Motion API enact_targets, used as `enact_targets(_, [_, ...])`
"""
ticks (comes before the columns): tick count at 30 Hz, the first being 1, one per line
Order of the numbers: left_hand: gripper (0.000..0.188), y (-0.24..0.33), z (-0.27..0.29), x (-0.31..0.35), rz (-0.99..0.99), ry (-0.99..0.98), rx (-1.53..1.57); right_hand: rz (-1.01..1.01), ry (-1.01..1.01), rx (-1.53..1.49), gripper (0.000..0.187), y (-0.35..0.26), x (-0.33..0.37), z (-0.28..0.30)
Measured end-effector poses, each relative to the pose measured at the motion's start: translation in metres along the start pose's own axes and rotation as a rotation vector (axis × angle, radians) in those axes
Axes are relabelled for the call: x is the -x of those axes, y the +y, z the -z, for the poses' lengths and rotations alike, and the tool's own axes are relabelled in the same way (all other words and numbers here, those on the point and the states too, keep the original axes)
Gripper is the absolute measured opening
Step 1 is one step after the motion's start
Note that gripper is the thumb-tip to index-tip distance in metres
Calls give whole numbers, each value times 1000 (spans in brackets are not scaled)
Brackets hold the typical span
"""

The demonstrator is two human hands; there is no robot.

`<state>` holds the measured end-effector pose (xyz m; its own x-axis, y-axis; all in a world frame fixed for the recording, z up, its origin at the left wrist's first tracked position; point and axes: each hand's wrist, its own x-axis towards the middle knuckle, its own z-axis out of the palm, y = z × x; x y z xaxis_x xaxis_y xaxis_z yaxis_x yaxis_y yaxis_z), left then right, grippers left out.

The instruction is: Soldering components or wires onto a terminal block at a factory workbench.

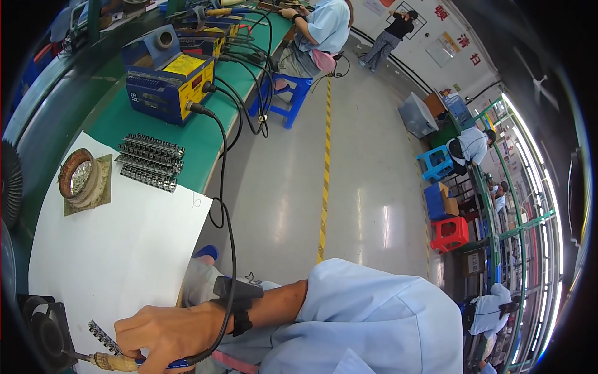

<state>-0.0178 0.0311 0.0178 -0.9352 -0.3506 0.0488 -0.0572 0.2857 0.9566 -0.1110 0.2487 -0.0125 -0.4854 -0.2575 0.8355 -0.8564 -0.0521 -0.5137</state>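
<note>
My right hand (163,333) is closed around the handle of a soldering iron (115,361), which has a tan grip and a blue section. Its thin metal tip points left, toward a small black fan. A short strip of small metal parts (104,337) lies on the white paper (124,249), right beside my fingers. The iron's black cord runs up over my wrist, which wears a dark band with a black box. My left hand is out of view. Farther up the paper are several rows of metal parts (149,161) and a round brown-rimmed holder (80,176) with shiny material inside, on a square base.
Blue-and-yellow soldering stations (171,87) with black cables stand on the green bench (215,134). The black fan (47,330) is at the near left. A blue stool (293,100) and a co-worker (324,31) are farther along the bench. Other people sit across the aisle.
</note>
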Motion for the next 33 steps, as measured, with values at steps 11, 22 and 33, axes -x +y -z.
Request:
enact_targets(11, [25, -13, -1, -3, -139, 113, 139, -106, 190, -216, 10, 2, 6, -1])
enact_targets(22, [14, -41, 17, 13, -251, 310, -259, -585, 121, -336, 28, -12, 15, -2])
enact_targets(33, [17, -31, -14, 3, -342, 216, 18, -253, 283, -158, 31, 18, 19, 2])
